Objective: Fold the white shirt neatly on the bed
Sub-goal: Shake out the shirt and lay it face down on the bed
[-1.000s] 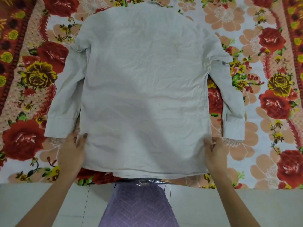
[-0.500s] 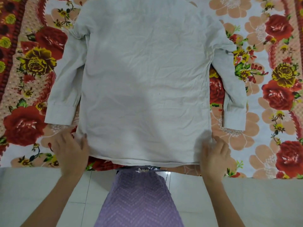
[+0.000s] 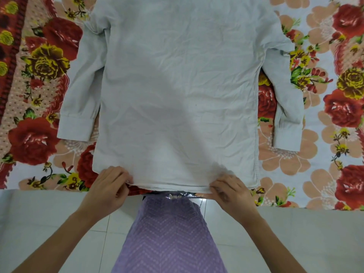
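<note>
The white shirt (image 3: 177, 91) lies spread flat, back side up, on the bed with the floral sheet (image 3: 325, 134). Its two long sleeves hang down along both sides, cuffs toward me. The collar end runs out of view at the top. My left hand (image 3: 110, 186) pinches the bottom hem near its left part. My right hand (image 3: 230, 191) pinches the same hem right of the middle. The hem sits at the bed's near edge.
The bed's near edge (image 3: 39, 191) runs across the lower third of the view. Below it is a pale tiled floor (image 3: 49, 233). My purple patterned garment (image 3: 169, 237) hangs between my arms. The sheet extends to both sides of the shirt.
Both hands slid inward from the shirt's lower corners along the bottom edge and now pinch the hem. The view shifted closer and lower over the shirt.
</note>
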